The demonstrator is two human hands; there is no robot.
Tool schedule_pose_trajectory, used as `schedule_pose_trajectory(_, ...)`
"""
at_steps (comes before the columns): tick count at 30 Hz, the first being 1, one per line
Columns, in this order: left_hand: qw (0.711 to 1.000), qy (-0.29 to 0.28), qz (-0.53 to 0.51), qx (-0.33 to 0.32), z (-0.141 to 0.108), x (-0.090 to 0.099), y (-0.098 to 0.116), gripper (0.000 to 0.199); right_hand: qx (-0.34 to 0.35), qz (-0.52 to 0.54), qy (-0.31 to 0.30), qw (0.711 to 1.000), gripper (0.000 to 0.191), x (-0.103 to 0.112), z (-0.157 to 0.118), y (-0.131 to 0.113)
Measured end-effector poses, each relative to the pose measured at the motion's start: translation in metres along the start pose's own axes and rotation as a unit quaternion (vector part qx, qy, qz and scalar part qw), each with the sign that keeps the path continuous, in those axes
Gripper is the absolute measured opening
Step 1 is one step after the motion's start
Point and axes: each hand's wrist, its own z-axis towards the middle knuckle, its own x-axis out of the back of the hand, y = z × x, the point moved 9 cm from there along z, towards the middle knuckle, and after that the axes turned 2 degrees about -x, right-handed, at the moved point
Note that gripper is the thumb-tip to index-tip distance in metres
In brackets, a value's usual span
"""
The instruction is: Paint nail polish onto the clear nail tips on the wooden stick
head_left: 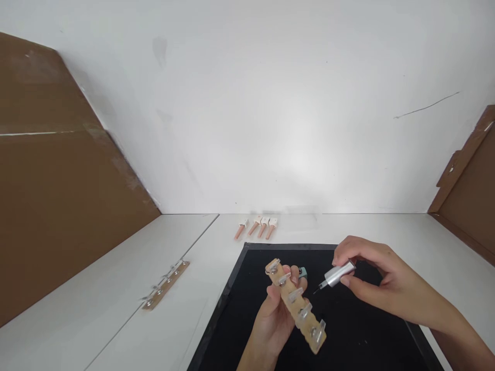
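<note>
My left hand grips a light wooden strip that carries several clear plastic nail tips in a row. The strip is tilted, its far end pointing up and left. A small teal bottle with a dark opening shows at the same hand's fingers, partly hidden behind them. Between the thumb and fingers of my right hand is a nail polish brush with a silver cap-like handle. Its thin dark tip points down and left, close to the strip but apart from it.
Under both hands lies a black mat on the white table. A second wooden strip with clear tips lies at the left. Several small white pieces with pinkish tapered stems lie near the back wall. Brown panels flank the table.
</note>
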Motion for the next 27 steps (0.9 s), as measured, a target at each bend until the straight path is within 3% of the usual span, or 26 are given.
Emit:
schedule_pose_trajectory(8,1.0,-0.004,0.005,0.0,-0.004,0.001,0.005,0.034,0.009,0.046,0.056,0.997,0.007,0.007,-0.001,-0.008)
schedule_pose_trajectory(16,0.999,-0.026,0.017,0.013,-0.006,-0.008,0.007,0.033,0.004,0.09,0.063,0.994,0.019,0.006,-0.001,-0.015)
schedule_pose_trajectory(20,0.999,-0.026,0.026,0.018,-0.005,-0.006,0.004,0.035,0.016,0.134,0.033,0.99,0.023,0.0,-0.001,-0.018)
schedule_pose_trajectory(27,0.999,-0.029,0.033,0.023,-0.005,-0.007,0.001,0.035,-0.005,0.152,0.048,0.987,0.014,0.001,-0.003,-0.012)
